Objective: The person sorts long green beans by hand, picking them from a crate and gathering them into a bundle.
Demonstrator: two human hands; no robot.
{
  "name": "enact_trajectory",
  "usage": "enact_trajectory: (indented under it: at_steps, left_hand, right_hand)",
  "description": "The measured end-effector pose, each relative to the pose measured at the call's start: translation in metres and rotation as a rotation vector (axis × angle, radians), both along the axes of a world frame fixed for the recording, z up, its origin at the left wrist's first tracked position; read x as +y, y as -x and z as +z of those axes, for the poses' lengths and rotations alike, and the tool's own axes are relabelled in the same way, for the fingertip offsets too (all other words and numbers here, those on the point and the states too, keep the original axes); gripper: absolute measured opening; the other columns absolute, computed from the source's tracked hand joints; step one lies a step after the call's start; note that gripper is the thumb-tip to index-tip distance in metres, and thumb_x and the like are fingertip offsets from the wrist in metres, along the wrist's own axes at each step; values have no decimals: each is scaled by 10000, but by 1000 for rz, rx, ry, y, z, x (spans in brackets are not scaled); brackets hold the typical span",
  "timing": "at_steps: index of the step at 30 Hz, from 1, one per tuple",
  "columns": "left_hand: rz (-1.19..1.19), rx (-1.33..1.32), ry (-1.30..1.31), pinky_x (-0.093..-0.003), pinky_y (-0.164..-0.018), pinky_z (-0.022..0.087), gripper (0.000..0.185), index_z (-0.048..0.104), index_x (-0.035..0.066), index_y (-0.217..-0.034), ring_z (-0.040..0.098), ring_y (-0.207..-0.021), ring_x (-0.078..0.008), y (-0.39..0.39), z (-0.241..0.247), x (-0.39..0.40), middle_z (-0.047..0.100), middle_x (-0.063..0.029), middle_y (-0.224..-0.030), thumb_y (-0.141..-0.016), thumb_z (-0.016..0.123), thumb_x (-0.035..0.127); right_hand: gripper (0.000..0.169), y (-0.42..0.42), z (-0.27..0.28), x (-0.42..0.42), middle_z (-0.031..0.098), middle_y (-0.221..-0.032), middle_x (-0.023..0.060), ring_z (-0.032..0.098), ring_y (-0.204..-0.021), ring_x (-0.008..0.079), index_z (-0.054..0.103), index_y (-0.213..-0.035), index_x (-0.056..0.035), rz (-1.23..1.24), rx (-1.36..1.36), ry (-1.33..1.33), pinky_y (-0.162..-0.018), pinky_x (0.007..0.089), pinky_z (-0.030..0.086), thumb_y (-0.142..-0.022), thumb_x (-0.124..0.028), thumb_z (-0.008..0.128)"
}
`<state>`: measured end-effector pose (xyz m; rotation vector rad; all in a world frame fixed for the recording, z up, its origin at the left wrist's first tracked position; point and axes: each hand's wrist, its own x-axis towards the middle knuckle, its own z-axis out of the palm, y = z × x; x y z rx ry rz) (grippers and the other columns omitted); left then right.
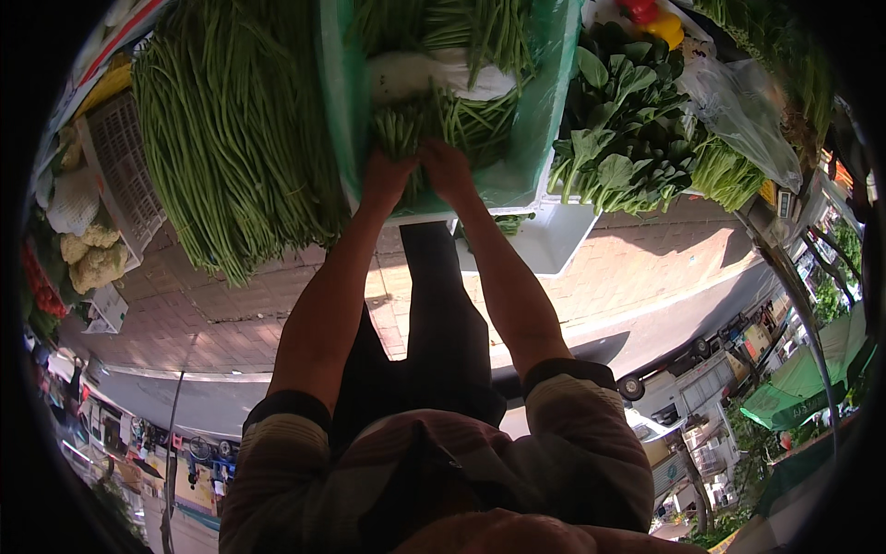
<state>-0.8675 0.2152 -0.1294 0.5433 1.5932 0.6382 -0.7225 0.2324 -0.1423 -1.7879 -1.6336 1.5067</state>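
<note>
My left hand (386, 174) is closed around a bunch of green beans (397, 131), whose ends stick up past the fingers. Against the right side of that bunch rests my right hand (445, 167), its fingers bent; shadow hides whether it grips the beans. Both hands are inside a white box lined with green plastic film (536, 149), near its front edge. More green beans (481, 121) lie in the box just right of the hands. Beyond them is a whitish cloth or bag (443, 73), with further loose beans (505, 34) behind it.
Long yard-long beans (235, 138) are heaped at the left. Dark leafy greens (623, 124) and clear plastic bags (747, 118) are at the right. A white foam box (554, 239) sits lower, near my legs. Cauliflowers (97, 256) and a plastic crate (124, 152) are far left.
</note>
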Motion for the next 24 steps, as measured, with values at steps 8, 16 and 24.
enact_trajectory:
  at_steps: [8, 16, 24]
  left_hand:
    - [-61, 335, -87, -460, -893, 466, 453, 510, 27, -1260, 587, -1078, -420, 0, 23, -26, 620, -243, -1138, -848, 607, 188]
    - [-64, 500, -208, -434, -946, 444, 433, 505, -5, -1240, 552, -1118, -420, -4, 54, -48, 580, -242, -1189, -856, 632, 150]
    - [-287, 511, -234, -441, -862, 483, 298, 601, 25, -1090, 592, -1021, -384, 5, 46, -72, 606, -207, -1081, -833, 680, 153]
  right_hand:
    - [183, -57, -9, -23, 639, -1061, 151, 632, -913, 354, 652, -1023, -74, 219, -474, -249, -758, 470, 513, -895, -142, 540]
    - [231, -68, -46, 13, 621, -1034, 178, 626, -907, 390, 611, -1061, -79, 46, -483, -28, -750, 515, 510, -886, -197, 520]
    - [270, -60, -50, 26, 659, -985, 205, 627, -920, 438, 580, -1070, -103, 154, -604, 35, -763, 542, 505, -877, -287, 537]
